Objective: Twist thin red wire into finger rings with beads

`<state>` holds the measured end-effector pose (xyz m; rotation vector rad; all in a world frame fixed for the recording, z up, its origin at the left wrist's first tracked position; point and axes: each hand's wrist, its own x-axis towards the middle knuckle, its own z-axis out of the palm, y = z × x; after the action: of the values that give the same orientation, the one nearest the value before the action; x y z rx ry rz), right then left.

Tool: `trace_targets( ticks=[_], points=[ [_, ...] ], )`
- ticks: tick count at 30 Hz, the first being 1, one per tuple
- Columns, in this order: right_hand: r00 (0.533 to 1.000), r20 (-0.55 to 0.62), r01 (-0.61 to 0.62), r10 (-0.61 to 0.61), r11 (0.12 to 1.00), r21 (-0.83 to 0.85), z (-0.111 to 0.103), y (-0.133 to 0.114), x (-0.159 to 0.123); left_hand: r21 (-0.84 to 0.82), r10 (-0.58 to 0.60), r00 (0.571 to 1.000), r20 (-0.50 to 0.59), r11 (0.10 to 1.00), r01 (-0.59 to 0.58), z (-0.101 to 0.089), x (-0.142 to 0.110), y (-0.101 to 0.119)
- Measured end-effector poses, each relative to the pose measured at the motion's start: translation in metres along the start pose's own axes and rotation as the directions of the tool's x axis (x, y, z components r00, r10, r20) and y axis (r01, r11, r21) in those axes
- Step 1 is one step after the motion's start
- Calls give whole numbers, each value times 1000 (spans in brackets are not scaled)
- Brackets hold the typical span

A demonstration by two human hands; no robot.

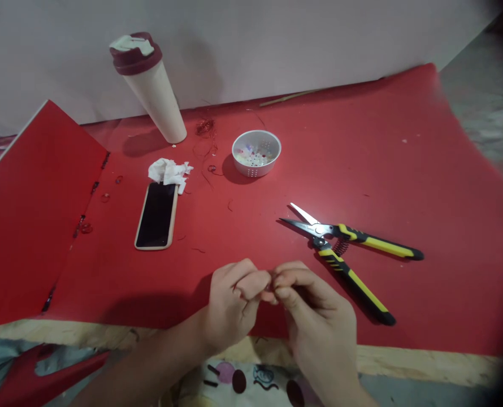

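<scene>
Closest of all are two hands over the red sheet [425, 169] on the desk [425, 362]. The left hand [230, 305] and the right hand [319, 322] are together, and their fingertips [260, 282] pinch a tiny dark thing [269, 287], too small to tell what it is. Far to the left, a red flap [35, 209] is folded up, with little red wire rings [86, 228] near its fold. Next come a phone [156, 216] in a tan case and a crumpled tissue [169, 172] at its top end. Behind them leans a white bottle [156, 102] with a dark red lid. Then there is a bit of tangled red wire [204, 128] and a small white bowl [254, 171] with holes, holding beads. On the right lie open snips [382, 243] with yellow and black handles, just beside the right hand.
</scene>
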<state>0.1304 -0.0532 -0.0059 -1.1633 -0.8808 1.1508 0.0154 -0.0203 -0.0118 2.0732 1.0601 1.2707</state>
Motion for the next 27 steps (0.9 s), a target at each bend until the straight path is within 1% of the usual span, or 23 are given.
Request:
trace_targets(
  ticks=[1, 3, 4, 6, 8, 10, 11, 13, 15, 16, 17, 19, 22, 24, 25, 27],
  points=[
    [999, -1, 38, -38, 995, -88, -3, -1, 2, 34, -12, 1000, 10, 999, 12, 0, 1, 0],
    [987, 73, 156, -142, 957, -243, -10, -4, 6, 77, -7, 1000, 21, 997, 6, -1, 3, 0],
    [973, 129, 222, -191, 929, -295, -12, -7, 8, 87, 8, 1000, 26, 996, -10, -1, 4, 1],
    [933, 237, 341, -270, 874, -346, -15, -13, 12, 116, 43, 998, 49, 992, -49, -3, 5, 1],
    [908, 287, 401, -306, 836, -374, -15, -18, 14, 155, 78, 995, 66, 984, -88, -4, 6, 1],
    [916, 261, 388, -304, 837, -387, -13, -21, 15, 184, 104, 992, 76, 976, -117, -4, 6, 1],
    [932, 226, 351, -282, 855, -382, -12, -21, 14, 188, 112, 990, 82, 974, -126, -4, 6, 2],
    [976, 138, 208, -171, 920, -331, -9, -21, 12, 179, 102, 989, 110, 976, -121, -4, 7, 2],
    [999, 53, 6, 5, 980, -198, -5, -19, 8, 150, 69, 987, 145, 985, -91, -4, 7, 3],
    [995, 22, -99, 102, 989, -108, -4, -19, 7, 145, 58, 986, 159, 986, -81, -5, 7, 4],
    [981, 2, -196, 196, 981, -13, -3, -19, 7, 155, 55, 984, 169, 984, -82, -5, 7, 4],
    [934, 2, -353, 357, 923, 155, -1, -20, 8, 209, 87, 979, 186, 970, -126, -6, 7, 3],
    [841, 98, -536, 533, 792, 293, -1, -25, 12, 273, 150, 964, 220, 939, -208, -7, 7, 1],
    [793, 160, -604, 589, 721, 339, -2, -27, 15, 226, 159, 962, 224, 951, -210, -7, 7, 0],
    [782, 175, -616, 598, 700, 360, -2, -28, 15, 169, 147, 964, 219, 968, -186, -7, 7, -1],
    [789, 166, -604, 592, 693, 394, -3, -27, 15, 26, 90, 969, 228, 995, -99, -7, 7, -1]
  ],
)
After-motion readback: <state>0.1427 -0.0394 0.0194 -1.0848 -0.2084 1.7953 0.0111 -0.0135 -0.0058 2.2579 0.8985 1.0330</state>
